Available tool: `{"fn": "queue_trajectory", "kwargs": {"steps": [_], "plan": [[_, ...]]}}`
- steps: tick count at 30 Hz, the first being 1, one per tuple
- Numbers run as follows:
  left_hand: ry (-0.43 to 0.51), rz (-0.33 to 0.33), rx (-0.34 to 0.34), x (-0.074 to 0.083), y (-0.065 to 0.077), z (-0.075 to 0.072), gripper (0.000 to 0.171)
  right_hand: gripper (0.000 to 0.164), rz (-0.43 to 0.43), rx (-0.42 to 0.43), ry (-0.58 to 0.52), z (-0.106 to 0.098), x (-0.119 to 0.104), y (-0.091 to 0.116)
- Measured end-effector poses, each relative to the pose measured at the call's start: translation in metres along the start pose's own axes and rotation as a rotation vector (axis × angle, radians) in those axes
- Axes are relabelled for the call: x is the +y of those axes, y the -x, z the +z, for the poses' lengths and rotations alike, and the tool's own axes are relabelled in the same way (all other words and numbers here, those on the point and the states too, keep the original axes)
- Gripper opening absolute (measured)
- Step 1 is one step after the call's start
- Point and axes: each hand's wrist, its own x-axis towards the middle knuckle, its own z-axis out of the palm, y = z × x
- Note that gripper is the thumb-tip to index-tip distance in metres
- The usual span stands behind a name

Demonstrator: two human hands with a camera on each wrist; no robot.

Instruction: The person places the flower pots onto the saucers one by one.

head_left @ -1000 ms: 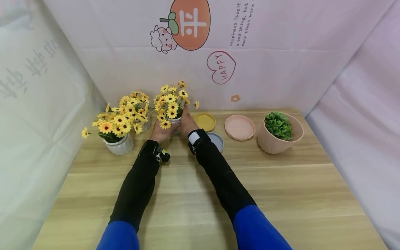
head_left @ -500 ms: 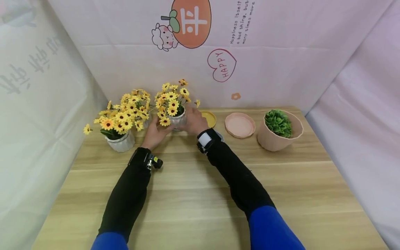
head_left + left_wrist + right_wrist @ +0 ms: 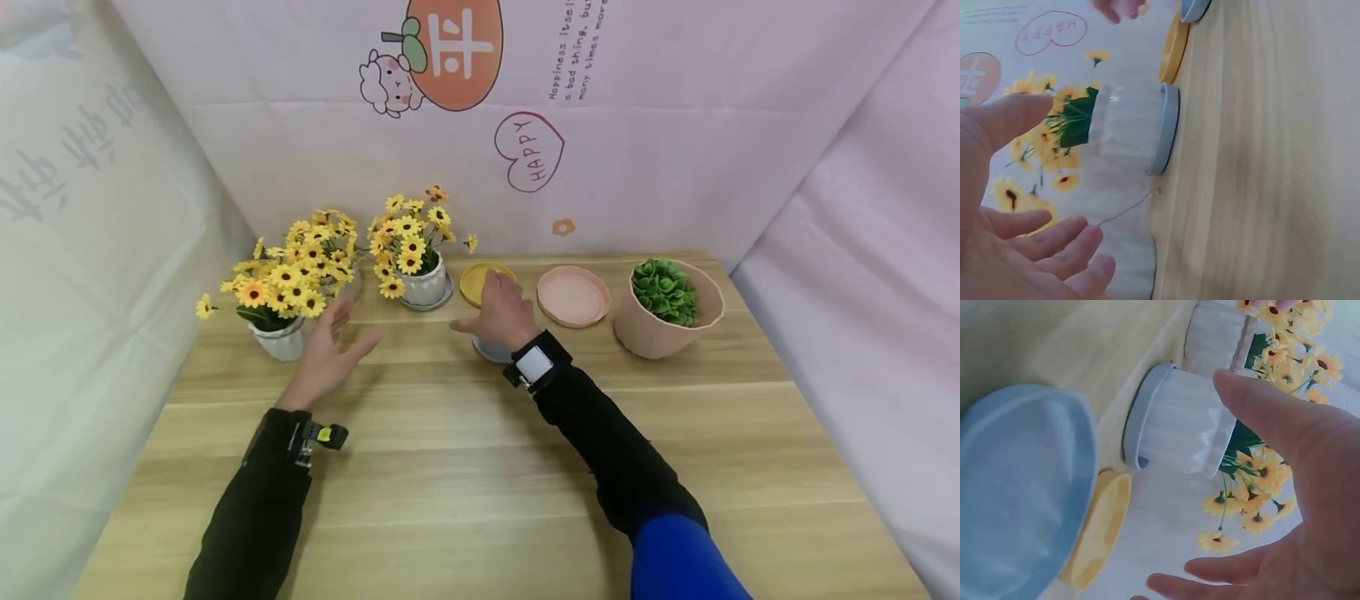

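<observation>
A white ribbed flowerpot [image 3: 424, 286] of yellow daisies stands upright on a blue-grey saucer [image 3: 1169, 128] near the back wall. To its left and nearer the front, my left hand [image 3: 322, 358] is held with fingers and thumb spread, holding nothing. My right hand [image 3: 502, 317] hovers on the other side with its thumb apart from the fingers. It is over a second blue-grey saucer [image 3: 1016, 500] and covers part of a yellow saucer [image 3: 472, 283]. The left fingers overlap another white pot [image 3: 279, 342] of daisies in the head view.
One more daisy plant [image 3: 322, 237] stands behind the front left one, its pot mostly hidden. A pink saucer [image 3: 573, 296] lies right of the yellow one. At the right, a larger pink pot [image 3: 651, 333] holds a green plant [image 3: 663, 292]. White cloth walls border the table.
Both hands have let go of the middle daisy pot and drawn apart, the left toward the front left, the right toward the front right. The pot now sits alone on its saucer.
</observation>
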Motion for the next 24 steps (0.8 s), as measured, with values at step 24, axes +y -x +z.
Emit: {"fn": "queue_trajectory", "kwargs": {"steps": [24], "plan": [[-0.004,-0.237,0.277,-0.052,0.051,-0.074,0.11,0.115,-0.003,-0.108,0.026,0.026,0.056,0.019]]}}
